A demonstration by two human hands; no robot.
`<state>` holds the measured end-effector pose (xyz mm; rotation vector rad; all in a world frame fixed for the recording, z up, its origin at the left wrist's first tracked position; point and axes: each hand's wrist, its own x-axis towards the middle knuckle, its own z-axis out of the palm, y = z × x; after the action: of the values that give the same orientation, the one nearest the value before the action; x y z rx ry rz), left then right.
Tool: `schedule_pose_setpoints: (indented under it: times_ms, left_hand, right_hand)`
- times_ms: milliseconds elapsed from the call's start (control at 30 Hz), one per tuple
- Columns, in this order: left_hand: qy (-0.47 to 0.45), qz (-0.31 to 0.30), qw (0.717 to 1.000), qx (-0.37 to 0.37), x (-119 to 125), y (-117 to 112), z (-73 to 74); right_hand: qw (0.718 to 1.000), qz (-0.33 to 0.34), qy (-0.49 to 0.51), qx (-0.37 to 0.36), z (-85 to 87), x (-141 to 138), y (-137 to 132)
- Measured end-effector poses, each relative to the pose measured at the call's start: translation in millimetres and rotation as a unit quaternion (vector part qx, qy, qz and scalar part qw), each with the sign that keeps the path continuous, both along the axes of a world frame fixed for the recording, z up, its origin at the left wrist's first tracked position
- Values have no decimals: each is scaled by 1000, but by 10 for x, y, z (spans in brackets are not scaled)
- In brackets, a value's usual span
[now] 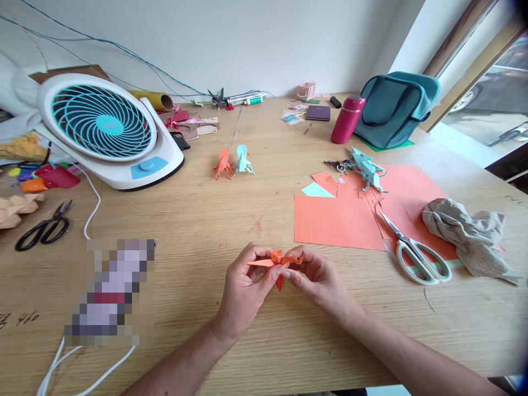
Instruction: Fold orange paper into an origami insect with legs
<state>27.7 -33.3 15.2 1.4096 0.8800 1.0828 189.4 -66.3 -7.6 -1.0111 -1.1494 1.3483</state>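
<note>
A pink bottle (348,120) stands beside a teal bag (394,113) on the worktop (198,220), the contents of both hidden. The orange folded-paper piece (277,260) sits between the two hands, its left side pinched in the fingers of the left hand (246,290), its right in those of the right hand (322,279). The thumbs nearly meet, forearms converging.

bright | daylight from right | upper-right corner dark | patch (109,291) lower-left pixelated

held figure (276,257): partly hidden | oblong object (111,291): pixelated | carton (17,210): cut off
</note>
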Motion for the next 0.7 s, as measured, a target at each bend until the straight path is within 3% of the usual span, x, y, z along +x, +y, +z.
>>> schedule_pose_setpoints:
  times_ms: [467,700]
  left_hand:
    - [-28,-15,998,-57,-5,1,-4]
    - [-13,1,1000,-18,-1,7,3]
  right_hand:
    - [998,-6,55,-20,-1,-17,61]
    - [998,6,65,-24,15,17,78]
